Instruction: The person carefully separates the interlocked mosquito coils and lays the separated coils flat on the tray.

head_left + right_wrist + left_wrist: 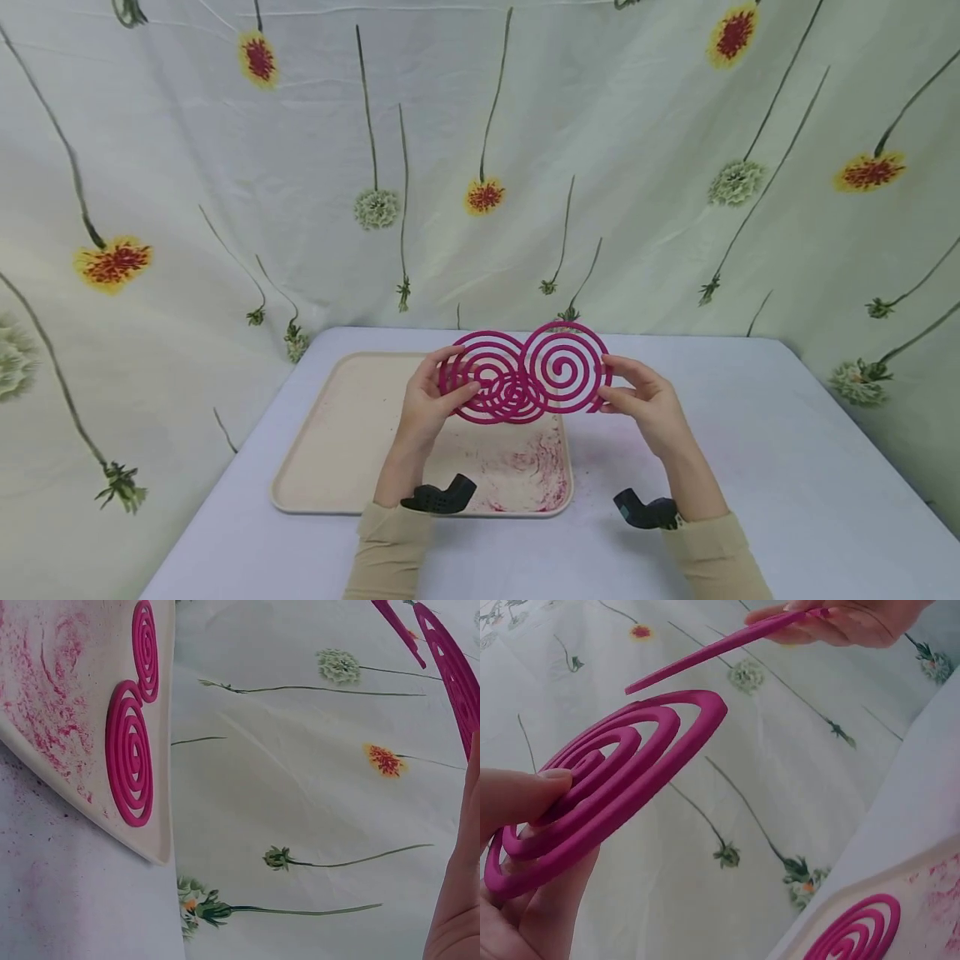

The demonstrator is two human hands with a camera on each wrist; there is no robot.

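In the head view my left hand (422, 414) pinches a magenta mosquito coil (487, 333) between thumb and fingers at its left side. My right hand (654, 407) grips another mosquito coil (564, 325) by its right edge. Both coils are raised above the tray, and their inner edges overlap in that view. From the left wrist view, the left coil (660, 761) and the right coil (727, 651) stand apart. Two more coils, an upper one (146, 652) and a lower one (135, 757), lie on the tray in the right wrist view.
A cream tray (337, 450) rests on the white table (750, 467), with magenta powder smeared over its right part. More powder specks the table beside it. A flower-printed cloth (645, 167) hangs behind the table. Black wrist cameras sit on both wrists.
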